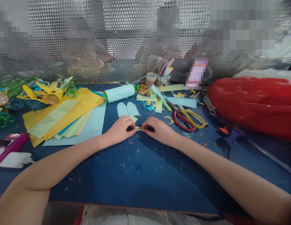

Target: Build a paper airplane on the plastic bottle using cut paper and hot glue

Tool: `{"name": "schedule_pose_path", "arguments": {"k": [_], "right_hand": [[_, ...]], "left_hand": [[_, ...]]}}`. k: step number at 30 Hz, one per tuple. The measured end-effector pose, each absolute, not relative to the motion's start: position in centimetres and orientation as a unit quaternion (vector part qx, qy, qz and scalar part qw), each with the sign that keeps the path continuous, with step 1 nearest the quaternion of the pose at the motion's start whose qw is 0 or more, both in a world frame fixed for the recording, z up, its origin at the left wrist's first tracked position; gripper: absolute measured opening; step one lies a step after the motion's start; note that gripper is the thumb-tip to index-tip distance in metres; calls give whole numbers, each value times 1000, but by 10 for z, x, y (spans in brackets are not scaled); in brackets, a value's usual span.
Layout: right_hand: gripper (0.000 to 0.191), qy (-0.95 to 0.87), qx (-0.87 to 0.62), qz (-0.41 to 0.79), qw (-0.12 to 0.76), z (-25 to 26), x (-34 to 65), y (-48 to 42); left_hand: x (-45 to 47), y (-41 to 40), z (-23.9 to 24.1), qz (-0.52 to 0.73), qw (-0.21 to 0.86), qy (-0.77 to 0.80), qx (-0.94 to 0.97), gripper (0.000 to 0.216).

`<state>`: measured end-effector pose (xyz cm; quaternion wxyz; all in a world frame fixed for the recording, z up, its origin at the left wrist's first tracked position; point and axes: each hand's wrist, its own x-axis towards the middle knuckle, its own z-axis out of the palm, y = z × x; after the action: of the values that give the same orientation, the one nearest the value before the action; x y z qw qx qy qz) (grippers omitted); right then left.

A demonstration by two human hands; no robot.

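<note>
My left hand and my right hand rest on the blue table, fingertips nearly meeting. Both are closed in a pinch on a small pale green paper strip held between them. A dark thin object shows under the fingers of both hands; I cannot make out what it is. Two light blue rounded paper cut-outs lie just beyond the hands. A light blue paper-wrapped roll lies further back.
A stack of yellow, green and blue paper sheets lies at the left. Scissors with red and yellow handles lie right of the hands. A red plastic bag fills the right. Paper scraps, a cup of pens and a perforated metal screen stand behind.
</note>
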<state>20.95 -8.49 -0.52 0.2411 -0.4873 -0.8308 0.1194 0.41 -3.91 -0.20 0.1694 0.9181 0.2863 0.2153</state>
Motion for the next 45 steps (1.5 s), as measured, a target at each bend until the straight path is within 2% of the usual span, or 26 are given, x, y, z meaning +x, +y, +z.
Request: {"name": "schedule_pose_path", "arguments": {"k": [5, 14, 23, 30, 45], "right_hand": [[5, -832, -488, 116, 238, -4, 207, -86], [6, -824, -484, 157, 248, -1, 208, -85], [8, -833, -459, 153, 269, -5, 214, -83], [8, -832, -471, 134, 261, -9, 214, -81], [5, -827, -484, 130, 254, -8, 211, -83]], "left_hand": [[4, -39, 0, 207, 195, 282, 916, 3], [0, -35, -1, 203, 105, 170, 959, 23], [1, -34, -6, 213, 136, 200, 947, 17], [1, -36, -6, 214, 93, 171, 957, 24], [7, -33, -4, 215, 202, 279, 914, 7]]}}
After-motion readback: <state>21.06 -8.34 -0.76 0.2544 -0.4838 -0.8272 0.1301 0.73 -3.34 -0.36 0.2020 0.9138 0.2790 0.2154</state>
